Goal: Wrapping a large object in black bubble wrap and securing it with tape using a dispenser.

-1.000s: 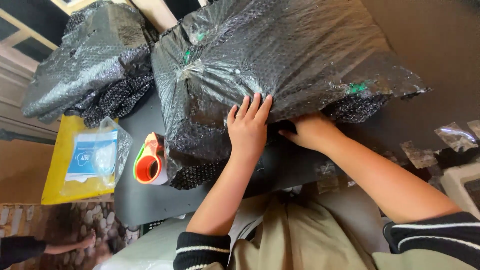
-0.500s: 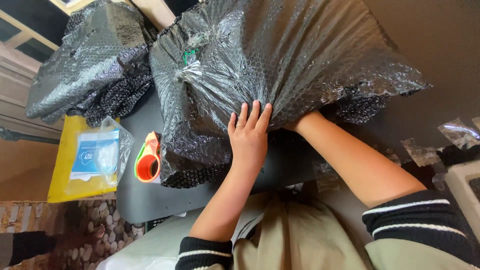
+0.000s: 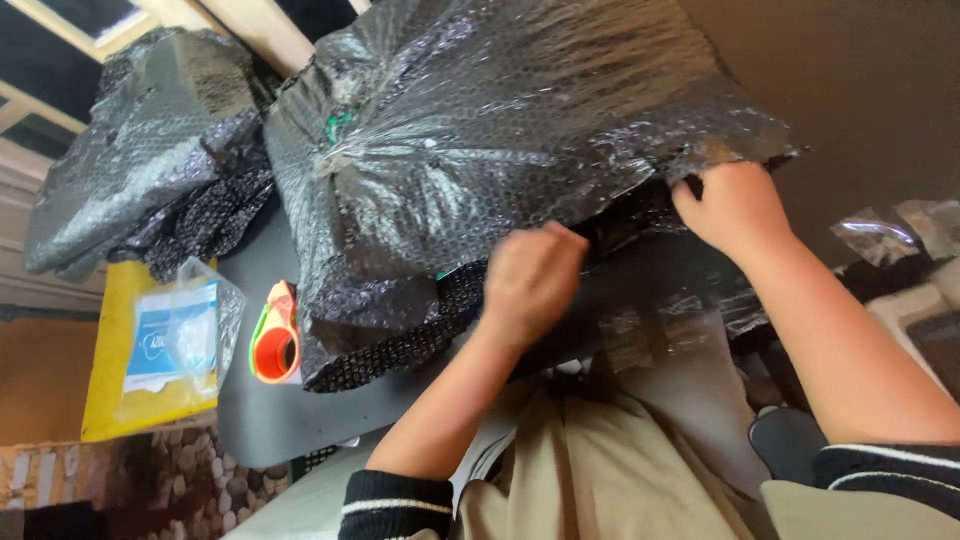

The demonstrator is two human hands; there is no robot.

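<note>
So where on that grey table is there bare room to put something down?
The grey table is bare in front of the orange tape dispenser, toward its near edge, and in a strip between the left hand and right hand. The big black bubble-wrapped bundle crowds the rest.

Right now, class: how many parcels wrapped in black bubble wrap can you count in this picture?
2. The big parcel lies on the table under both hands; the second parcel sits at upper left, beside it. Others may be hidden.

Glossy black bubble-wrap plastic covers the parcel point(image 3: 500, 150); the table point(image 3: 270, 400) looks matt grey.
</note>
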